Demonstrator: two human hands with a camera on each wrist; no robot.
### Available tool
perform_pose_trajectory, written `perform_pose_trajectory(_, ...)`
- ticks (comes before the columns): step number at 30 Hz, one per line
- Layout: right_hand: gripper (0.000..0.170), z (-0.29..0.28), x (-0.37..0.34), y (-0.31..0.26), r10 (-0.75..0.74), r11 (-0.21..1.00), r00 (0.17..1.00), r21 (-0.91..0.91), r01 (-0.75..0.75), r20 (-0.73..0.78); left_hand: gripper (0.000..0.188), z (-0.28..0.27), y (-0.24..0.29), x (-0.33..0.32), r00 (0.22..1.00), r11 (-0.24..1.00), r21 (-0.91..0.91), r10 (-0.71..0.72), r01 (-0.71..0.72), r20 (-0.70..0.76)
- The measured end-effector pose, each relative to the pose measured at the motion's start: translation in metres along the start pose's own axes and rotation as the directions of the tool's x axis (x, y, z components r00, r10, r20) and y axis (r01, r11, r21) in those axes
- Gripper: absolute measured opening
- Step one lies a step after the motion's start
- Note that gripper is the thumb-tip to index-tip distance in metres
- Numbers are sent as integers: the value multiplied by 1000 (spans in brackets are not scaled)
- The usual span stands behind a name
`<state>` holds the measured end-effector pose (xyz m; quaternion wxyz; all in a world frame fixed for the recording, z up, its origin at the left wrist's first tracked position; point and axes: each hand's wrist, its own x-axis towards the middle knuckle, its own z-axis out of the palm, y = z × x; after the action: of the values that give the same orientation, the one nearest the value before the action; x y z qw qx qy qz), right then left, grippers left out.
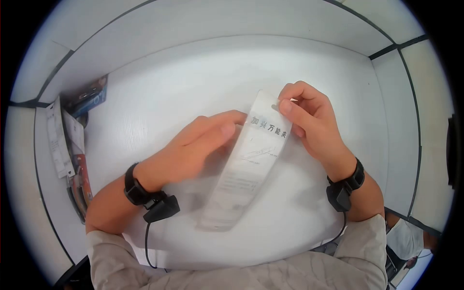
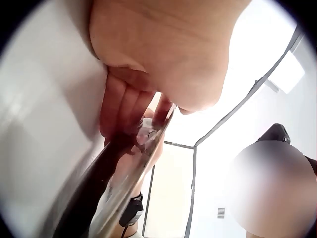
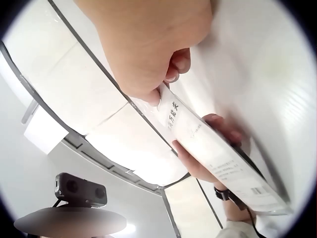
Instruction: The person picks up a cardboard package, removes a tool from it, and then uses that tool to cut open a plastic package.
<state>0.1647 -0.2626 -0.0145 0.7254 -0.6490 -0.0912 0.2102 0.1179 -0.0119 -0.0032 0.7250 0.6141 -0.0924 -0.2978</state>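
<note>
A long blister pack with a white printed card back is held up at a slant over the white table, its printed side facing me. My right hand pinches its top right corner beside the hanging hole, thumb in front. My left hand holds the pack's left edge, with fingers reaching behind the card and the thumb at the edge. In the left wrist view, a long dark object shows on the pack's far side, close to the left fingers. The right wrist view shows a barcode low on the card.
At the table's left side lie a white card pack, a blue and black pack and dark curved handles by a red card. Low white walls enclose the back and sides. Cables run from both wrist cameras.
</note>
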Motion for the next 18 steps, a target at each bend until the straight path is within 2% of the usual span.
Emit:
perform_pose_trajectory(1,7,1,0,0,4,1000,1000,7,-4,-15,37,-7,-1,0,998,1000,-3,-9,9,70)
perform_pose_trajectory(4,7,-4,2,5,-54,998,998,-20,54,-15,39,-3,-11,3,988,989,45,140,-143,62)
perform_pose_trajectory(7,9,-4,3,5,-27,999,1000,47,27,-14,43,-4,-12,2,992,991,63,112,-116,62)
perform_pose_trajectory(10,18,0,4,3,-56,991,998,121,54,17,45,-4,-11,1,994,994,54,87,-91,62)
perform_pose_trajectory(12,28,-7,5,5,-84,982,993,177,67,88,46,-4,-7,0,996,995,78,56,-61,72)
perform_pose_trajectory(13,32,-8,6,6,-94,977,990,199,72,105,58,-6,-5,-1,996,996,87,-2,-6,94)
perform_pose_trajectory(16,44,-9,8,7,-106,964,988,254,74,113,63,-4,-3,0,993,991,125,38,-53,115)
perform_pose_trajectory(18,45,-13,9,11,-128,952,983,294,84,134,71,-6,-5,1,992,989,137,42,-57,116)
